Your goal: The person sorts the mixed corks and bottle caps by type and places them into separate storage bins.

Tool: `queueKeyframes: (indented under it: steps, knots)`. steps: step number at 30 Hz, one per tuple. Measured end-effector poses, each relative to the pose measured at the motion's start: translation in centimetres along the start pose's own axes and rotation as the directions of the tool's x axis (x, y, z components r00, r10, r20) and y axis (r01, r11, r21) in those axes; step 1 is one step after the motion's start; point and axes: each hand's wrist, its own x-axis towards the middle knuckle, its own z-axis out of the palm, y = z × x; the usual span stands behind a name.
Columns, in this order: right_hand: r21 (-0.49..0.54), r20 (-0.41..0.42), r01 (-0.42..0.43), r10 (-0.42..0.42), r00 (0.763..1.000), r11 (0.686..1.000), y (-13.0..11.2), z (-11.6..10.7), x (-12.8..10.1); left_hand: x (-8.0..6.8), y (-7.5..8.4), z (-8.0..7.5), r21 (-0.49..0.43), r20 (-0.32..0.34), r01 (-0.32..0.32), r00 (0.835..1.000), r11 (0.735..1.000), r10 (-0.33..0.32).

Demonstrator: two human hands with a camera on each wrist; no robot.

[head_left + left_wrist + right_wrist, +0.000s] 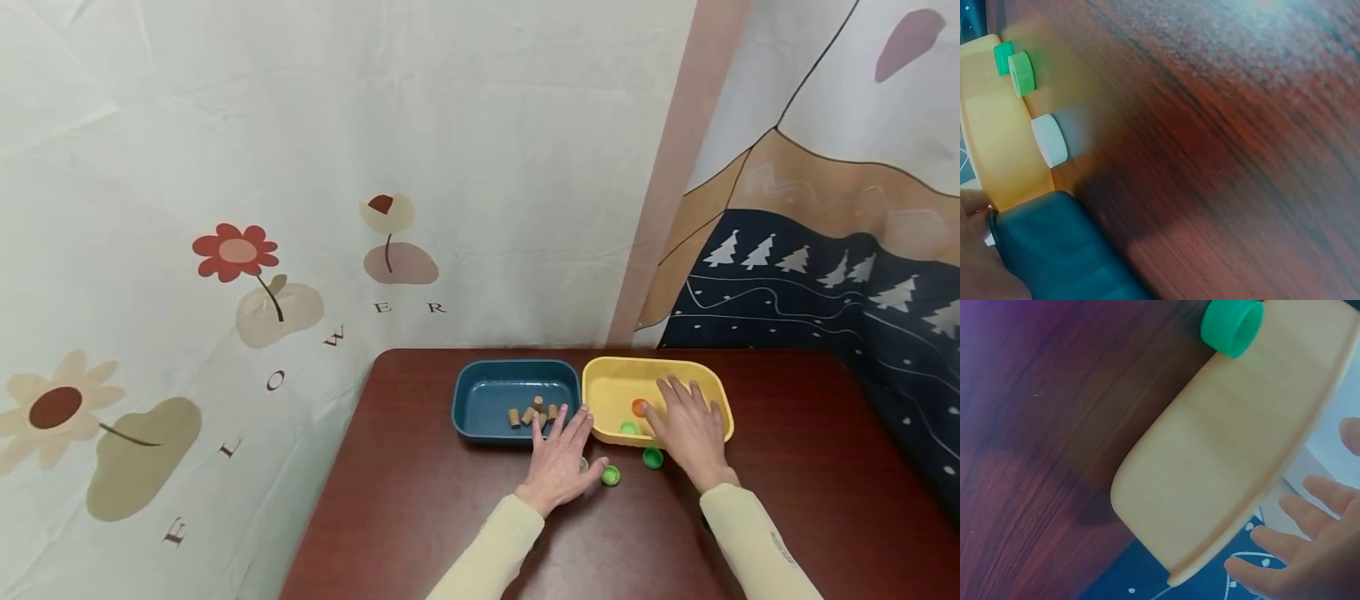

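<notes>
My left hand point(558, 462) reaches over the near right corner of the blue tray point(480, 437), fingers extended and spread. In the left wrist view, only part of that hand point(985, 250) shows, beside the trays' adjoining corners. My right hand point(692, 429) is over the yellow tray point(720, 379), with fingers apart and nothing visibly held. Inside the yellow tray lie an orange cap point(639, 407) and a light green cap point(628, 427). Before it are a dark green cap point(653, 458), a light green bottle cap point(611, 475) and a white cap point(1049, 140), largely hidden in the head view.
Several corks point(528, 415) lie in the blue tray, some partly hidden by my left fingers. Both trays stand side by side near the back of the dark brown table point(405, 483). A printed cloth point(517, 167) hangs behind the table.
</notes>
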Motion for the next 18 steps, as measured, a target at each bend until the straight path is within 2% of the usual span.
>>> queueKeyframes:
  steps: [4,11,18]
  knots:
    - [0.038,-0.056,0.012,-0.010,0.998,0.999,-0.3,-0.7,-1.2,0.0,0.0,0.1,-0.006,0.001,0.002,1.000,1.000,-0.002]
    - [0.031,-0.145,0.047,-0.042,0.988,0.998,-0.8,-1.0,-3.5,0.0,0.0,0.1,-0.011,-0.003,0.002,1.000,1.000,-0.002]
    - [0.031,-0.194,0.059,-0.052,0.980,0.998,-1.4,-1.4,-5.5,0.1,0.0,0.4,-0.011,-0.018,0.004,1.000,1.000,-0.004]
